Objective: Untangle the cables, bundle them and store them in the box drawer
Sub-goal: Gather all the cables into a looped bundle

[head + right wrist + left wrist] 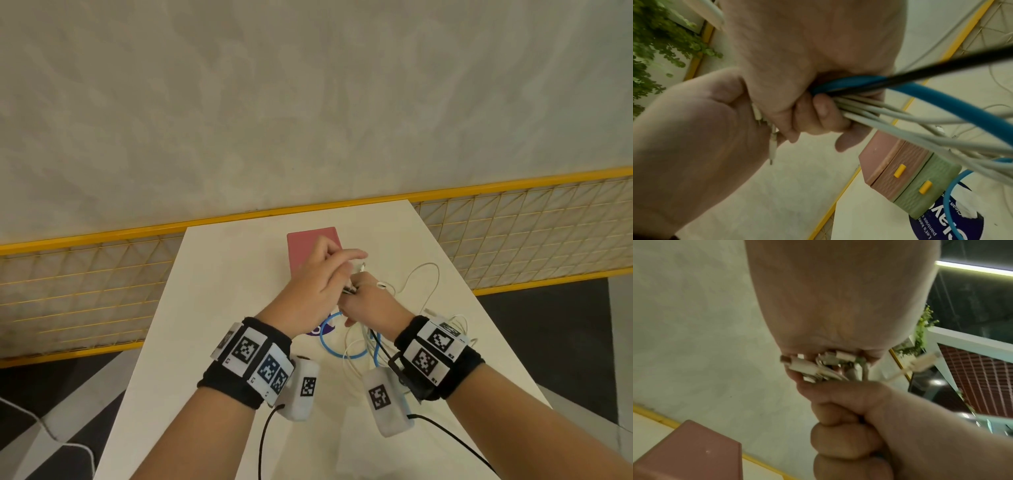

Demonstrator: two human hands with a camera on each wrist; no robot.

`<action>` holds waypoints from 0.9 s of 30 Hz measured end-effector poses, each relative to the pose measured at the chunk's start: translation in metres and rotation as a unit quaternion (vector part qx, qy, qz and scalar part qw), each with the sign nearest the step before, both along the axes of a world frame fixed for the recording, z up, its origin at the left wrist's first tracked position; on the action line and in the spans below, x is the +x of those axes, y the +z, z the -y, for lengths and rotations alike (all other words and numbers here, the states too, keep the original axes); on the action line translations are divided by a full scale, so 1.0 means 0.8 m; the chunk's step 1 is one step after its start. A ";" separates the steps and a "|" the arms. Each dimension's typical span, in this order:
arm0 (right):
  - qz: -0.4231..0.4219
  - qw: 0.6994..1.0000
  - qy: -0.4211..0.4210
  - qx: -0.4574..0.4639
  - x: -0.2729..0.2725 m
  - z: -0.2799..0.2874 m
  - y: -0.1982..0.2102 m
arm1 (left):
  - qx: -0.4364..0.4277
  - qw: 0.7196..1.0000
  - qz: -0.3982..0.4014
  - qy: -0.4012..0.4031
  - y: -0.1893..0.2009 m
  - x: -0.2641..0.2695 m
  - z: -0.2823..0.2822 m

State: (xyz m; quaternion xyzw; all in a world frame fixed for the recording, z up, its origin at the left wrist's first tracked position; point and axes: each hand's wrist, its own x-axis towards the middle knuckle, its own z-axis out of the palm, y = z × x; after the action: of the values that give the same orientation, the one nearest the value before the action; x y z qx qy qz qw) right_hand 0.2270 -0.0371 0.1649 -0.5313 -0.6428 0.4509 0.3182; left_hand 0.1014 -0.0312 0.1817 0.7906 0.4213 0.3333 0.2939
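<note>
My right hand (364, 303) grips a bundle of cables (890, 112) in its fist: one blue, one black and several white. The plug ends (818, 365) stick out of the top of that fist. My left hand (337, 270) closes over those plug ends from above, with its forefinger held out straight. Loose loops of blue cable (329, 341) and white cable (423, 274) trail from the fist onto the white table (222, 308). The box (898, 168) stands behind my hands, its pink and green drawers closed, each with a yellow handle.
A round dark blue sticker (953, 225) lies on the table under the blue loop. A yellow mesh fence (102, 291) runs along the table's far edge. The floor drops away on both sides of the narrow table.
</note>
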 end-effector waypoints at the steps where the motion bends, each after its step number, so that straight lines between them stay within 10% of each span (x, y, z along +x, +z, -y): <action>1: -0.010 1.000 -0.006 0.001 0.001 -0.001 -0.003 | -0.017 0.999 0.045 0.007 0.002 -0.003 -0.001; 7: -0.055 0.998 -0.034 0.010 0.007 -0.003 -0.002 | -0.042 0.965 0.236 0.106 0.007 -0.009 -0.001; 12: -0.054 0.996 -0.071 0.008 0.012 -0.009 -0.013 | 0.005 0.973 0.167 0.157 -0.001 -0.018 -0.007; 18: -0.061 0.997 -0.047 0.005 0.014 -0.007 -0.012 | -0.066 0.948 0.280 0.138 0.005 -0.013 -0.002; 27: -0.058 0.997 -0.054 0.023 0.016 -0.010 -0.002 | -0.002 0.978 0.169 0.126 0.004 -0.004 0.002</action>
State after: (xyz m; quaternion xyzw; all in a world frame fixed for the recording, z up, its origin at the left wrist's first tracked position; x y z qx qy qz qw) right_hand 0.2394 -0.0287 0.1629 -0.5311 -0.6038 0.4483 0.3904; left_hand 0.0979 -0.0332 0.1852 0.6631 0.4623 0.4953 0.3183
